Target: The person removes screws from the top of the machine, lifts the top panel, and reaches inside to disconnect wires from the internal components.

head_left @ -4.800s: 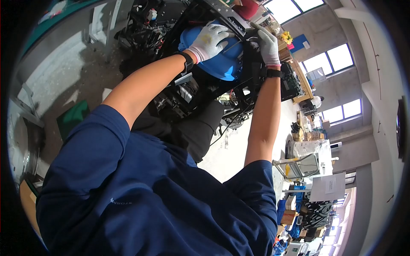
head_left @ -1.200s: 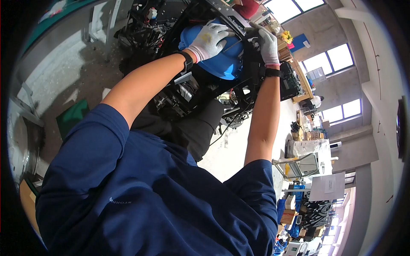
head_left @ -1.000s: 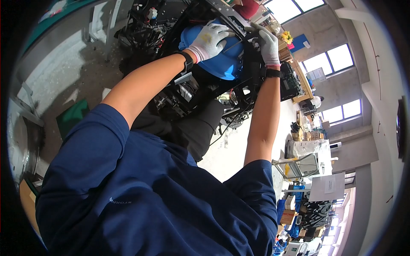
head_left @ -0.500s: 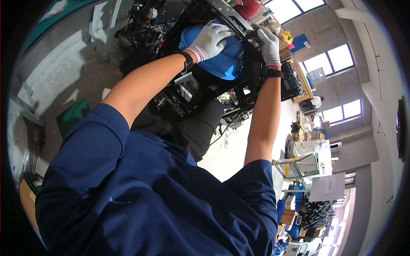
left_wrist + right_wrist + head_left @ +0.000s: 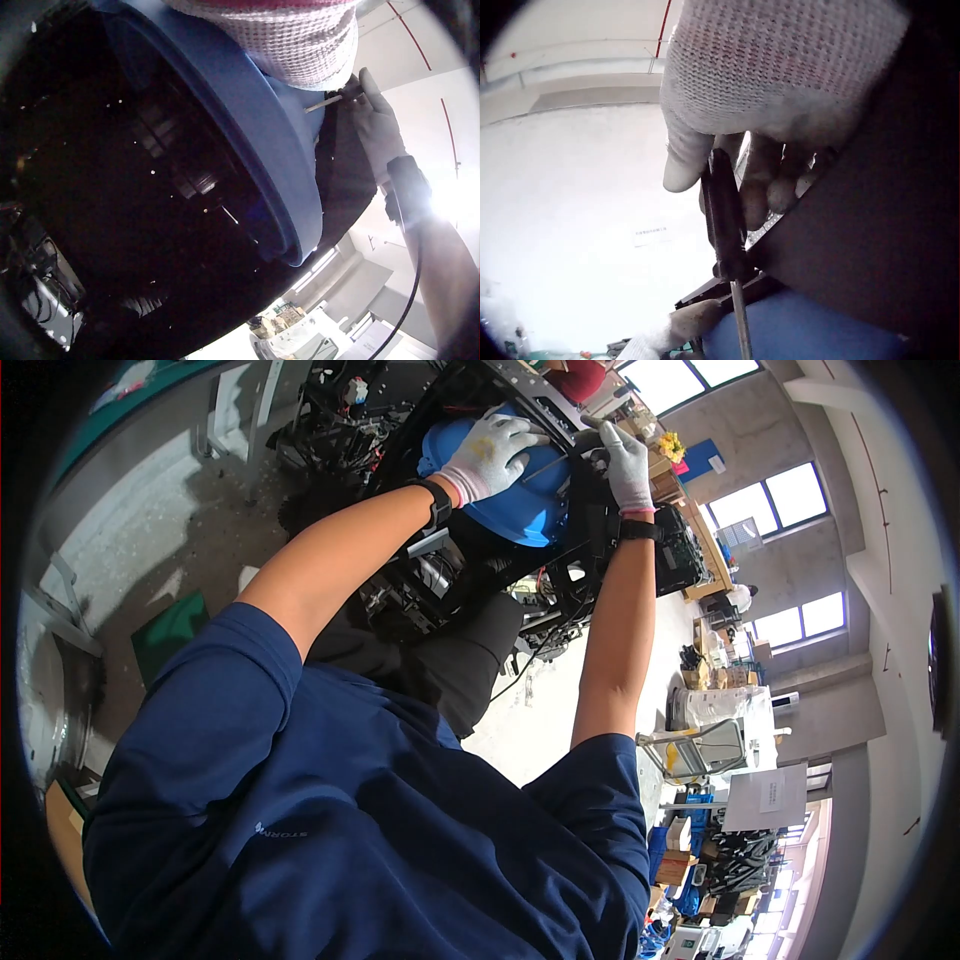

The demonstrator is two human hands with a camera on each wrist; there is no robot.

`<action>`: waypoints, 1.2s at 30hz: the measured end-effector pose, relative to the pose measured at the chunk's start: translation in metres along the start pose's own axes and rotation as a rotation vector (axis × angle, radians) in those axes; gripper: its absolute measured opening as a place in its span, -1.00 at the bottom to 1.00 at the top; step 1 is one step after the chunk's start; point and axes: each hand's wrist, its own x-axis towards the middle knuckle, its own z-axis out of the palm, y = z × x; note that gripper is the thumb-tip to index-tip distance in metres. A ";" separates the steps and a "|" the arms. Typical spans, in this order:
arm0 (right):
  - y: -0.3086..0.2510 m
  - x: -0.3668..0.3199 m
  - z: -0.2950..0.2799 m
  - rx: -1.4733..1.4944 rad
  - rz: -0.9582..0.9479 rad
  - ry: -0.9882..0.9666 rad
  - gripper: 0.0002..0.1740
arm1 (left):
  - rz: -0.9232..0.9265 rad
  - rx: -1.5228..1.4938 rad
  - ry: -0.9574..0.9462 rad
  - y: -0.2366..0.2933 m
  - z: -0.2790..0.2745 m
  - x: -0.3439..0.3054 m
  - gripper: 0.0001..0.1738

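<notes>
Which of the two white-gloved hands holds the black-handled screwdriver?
The right hand grips the screwdriver by its handle; the left hand rests on the round blue plastic part.

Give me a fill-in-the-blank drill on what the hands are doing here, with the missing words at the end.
The left hand rests on a big curved part whose colour is ____. The hand that grips the dark-handled screwdriver is the person's ____ one. Both hands wear knitted ____. The flowers in the background are ____.

Missing words: blue; right; gloves; yellow.
</notes>
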 end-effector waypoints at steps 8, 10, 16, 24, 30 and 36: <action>-0.001 0.001 -0.002 0.168 -0.067 -0.118 -0.51 | 0.018 0.029 0.013 0.001 -0.002 0.000 -0.70; -0.004 -0.002 -0.005 0.192 -0.032 -0.122 -0.52 | 0.012 0.022 0.008 0.001 -0.002 -0.001 -0.66; 0.006 0.000 -0.005 0.238 0.002 -0.058 -0.62 | 0.030 0.011 0.022 0.001 -0.002 0.000 -0.63; 0.001 -0.003 -0.005 0.137 0.016 -0.004 -0.64 | 0.021 -0.022 0.007 -0.002 0.002 0.000 -0.62; 0.005 -0.001 -0.005 0.039 0.027 0.021 -0.66 | 0.014 -0.008 0.013 0.000 -0.001 0.001 -0.62; 0.003 -0.001 0.000 -0.033 0.119 0.073 -0.65 | 0.026 -0.004 0.016 -0.001 0.001 0.000 -0.61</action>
